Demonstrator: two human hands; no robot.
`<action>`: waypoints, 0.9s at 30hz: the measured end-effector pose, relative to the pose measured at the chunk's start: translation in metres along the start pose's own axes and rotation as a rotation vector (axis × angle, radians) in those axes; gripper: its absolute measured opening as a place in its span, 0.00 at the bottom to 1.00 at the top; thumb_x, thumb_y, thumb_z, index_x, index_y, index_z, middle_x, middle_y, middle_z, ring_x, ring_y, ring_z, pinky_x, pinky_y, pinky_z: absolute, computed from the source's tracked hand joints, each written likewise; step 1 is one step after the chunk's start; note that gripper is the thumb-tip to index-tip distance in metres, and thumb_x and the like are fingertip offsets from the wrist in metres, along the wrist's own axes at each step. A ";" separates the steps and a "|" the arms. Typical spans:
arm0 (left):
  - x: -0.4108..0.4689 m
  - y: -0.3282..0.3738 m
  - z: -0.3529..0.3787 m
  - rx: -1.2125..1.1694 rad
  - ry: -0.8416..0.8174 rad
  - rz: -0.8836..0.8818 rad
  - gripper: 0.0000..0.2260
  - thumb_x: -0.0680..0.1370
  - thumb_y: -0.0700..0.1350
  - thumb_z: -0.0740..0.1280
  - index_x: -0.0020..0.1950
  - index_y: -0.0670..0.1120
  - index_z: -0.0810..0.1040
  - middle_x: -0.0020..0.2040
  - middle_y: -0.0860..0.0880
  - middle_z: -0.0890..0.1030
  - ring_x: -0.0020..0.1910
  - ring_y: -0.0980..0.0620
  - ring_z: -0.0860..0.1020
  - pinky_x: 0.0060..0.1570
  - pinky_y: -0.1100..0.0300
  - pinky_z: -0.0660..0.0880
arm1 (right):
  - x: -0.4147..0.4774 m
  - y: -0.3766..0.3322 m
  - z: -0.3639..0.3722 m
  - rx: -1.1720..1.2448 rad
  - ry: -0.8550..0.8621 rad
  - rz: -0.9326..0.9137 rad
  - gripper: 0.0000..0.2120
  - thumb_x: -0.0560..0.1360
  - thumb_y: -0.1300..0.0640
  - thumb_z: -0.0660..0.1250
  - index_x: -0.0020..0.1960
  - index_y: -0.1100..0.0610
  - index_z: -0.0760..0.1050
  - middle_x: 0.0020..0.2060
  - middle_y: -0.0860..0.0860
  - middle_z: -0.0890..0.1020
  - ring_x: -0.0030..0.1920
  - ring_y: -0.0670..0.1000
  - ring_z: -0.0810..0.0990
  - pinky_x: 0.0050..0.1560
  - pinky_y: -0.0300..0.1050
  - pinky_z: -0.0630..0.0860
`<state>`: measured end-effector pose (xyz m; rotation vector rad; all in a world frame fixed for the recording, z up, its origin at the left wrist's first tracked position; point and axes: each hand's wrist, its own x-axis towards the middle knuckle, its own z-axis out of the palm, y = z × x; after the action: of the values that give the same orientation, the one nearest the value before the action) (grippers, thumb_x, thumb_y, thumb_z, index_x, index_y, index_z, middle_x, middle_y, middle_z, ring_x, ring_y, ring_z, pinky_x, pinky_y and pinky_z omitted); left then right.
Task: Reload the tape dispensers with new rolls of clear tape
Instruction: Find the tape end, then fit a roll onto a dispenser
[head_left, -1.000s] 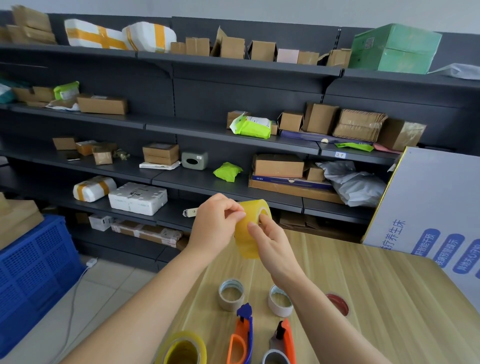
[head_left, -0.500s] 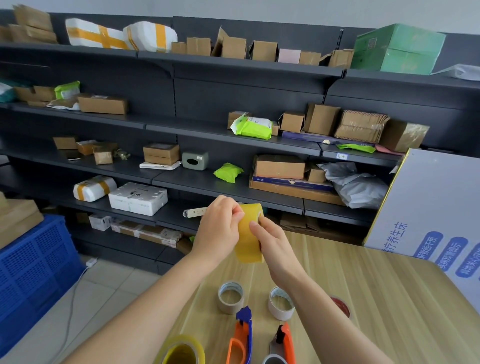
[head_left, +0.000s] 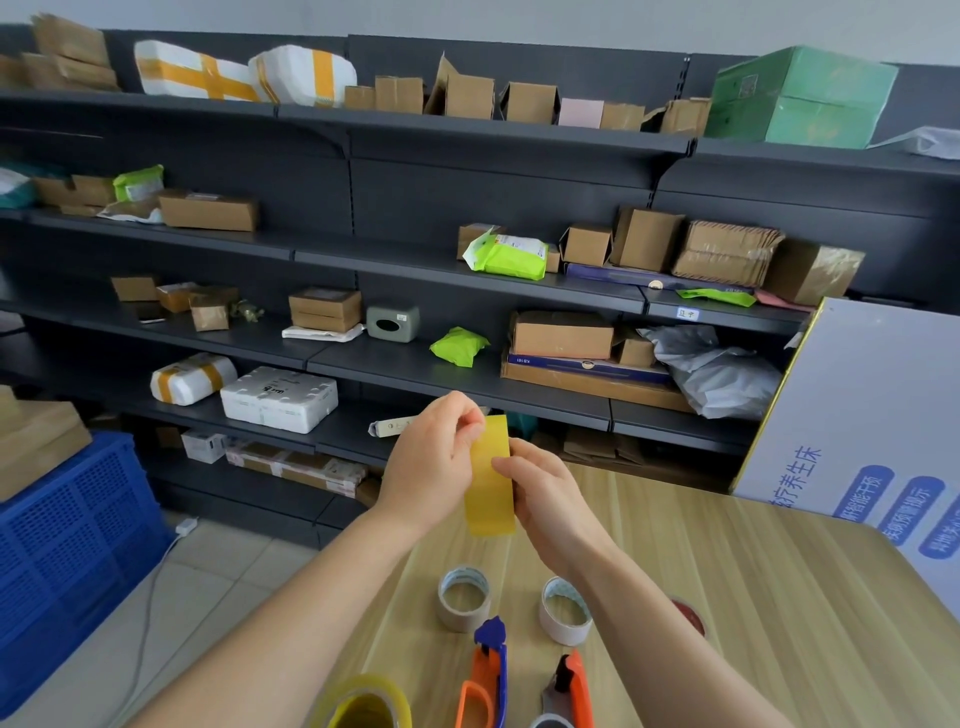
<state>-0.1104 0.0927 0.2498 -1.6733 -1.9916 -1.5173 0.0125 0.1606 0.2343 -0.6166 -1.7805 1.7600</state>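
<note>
Spanning the back of the view, dark shelving (head_left: 467, 291) carries cardboard boxes and wrapped parcels; a blue crate (head_left: 67, 530) stands on the floor at the left, and the wooden desk (head_left: 779, 597) fills the lower right. Above the desk's near-left part both hands hold a yellowish tape roll (head_left: 491, 483) in the air, edge-on to the camera. The left hand (head_left: 431, 462) has its fingers (head_left: 465, 418) pinched at the roll's upper rim, seemingly picking for the tape's free end, while the right hand (head_left: 550, 493) grips the roll from the far side with its thumb on the outer face; whether an end has lifted cannot be told. Below them on the desk lie a second tape roll (head_left: 363, 704) at the frame's bottom edge, a blue-and-orange dispenser (head_left: 488, 680) and a grey-and-orange dispenser (head_left: 569, 691) side by side, and two empty cores (head_left: 464, 597) standing just beyond them. The roll is not yet in either dispenser, so the job looks to be at an early stage. The likely trouble is at the rim: a nail dragged slantwise could split off a narrow sliver instead of the full width; a lifted end let go could fall back and vanish against the clear layers; a loose strip could fold onto itself or stick to the fingers.
</note>
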 end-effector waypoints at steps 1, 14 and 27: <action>0.000 0.000 -0.001 -0.039 -0.006 -0.014 0.06 0.79 0.37 0.62 0.46 0.47 0.74 0.41 0.54 0.76 0.42 0.58 0.75 0.39 0.65 0.73 | 0.001 0.001 -0.001 0.008 0.002 0.004 0.12 0.82 0.59 0.59 0.60 0.56 0.77 0.49 0.53 0.85 0.50 0.52 0.82 0.55 0.51 0.78; 0.000 0.000 -0.010 -0.194 -0.085 -0.110 0.08 0.81 0.40 0.61 0.53 0.47 0.80 0.46 0.52 0.76 0.43 0.56 0.75 0.39 0.71 0.72 | 0.003 -0.003 -0.005 0.026 0.013 0.040 0.12 0.81 0.58 0.57 0.61 0.54 0.76 0.55 0.56 0.83 0.57 0.57 0.82 0.61 0.55 0.77; 0.003 0.002 -0.011 0.088 -0.146 0.010 0.05 0.77 0.42 0.67 0.41 0.45 0.78 0.41 0.52 0.74 0.40 0.57 0.73 0.39 0.64 0.69 | 0.001 0.004 -0.005 0.014 -0.009 0.030 0.21 0.70 0.56 0.62 0.63 0.57 0.75 0.51 0.56 0.83 0.51 0.54 0.81 0.56 0.53 0.77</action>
<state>-0.1150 0.0866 0.2578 -1.8018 -2.0841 -1.3184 0.0153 0.1652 0.2306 -0.6340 -1.7723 1.7964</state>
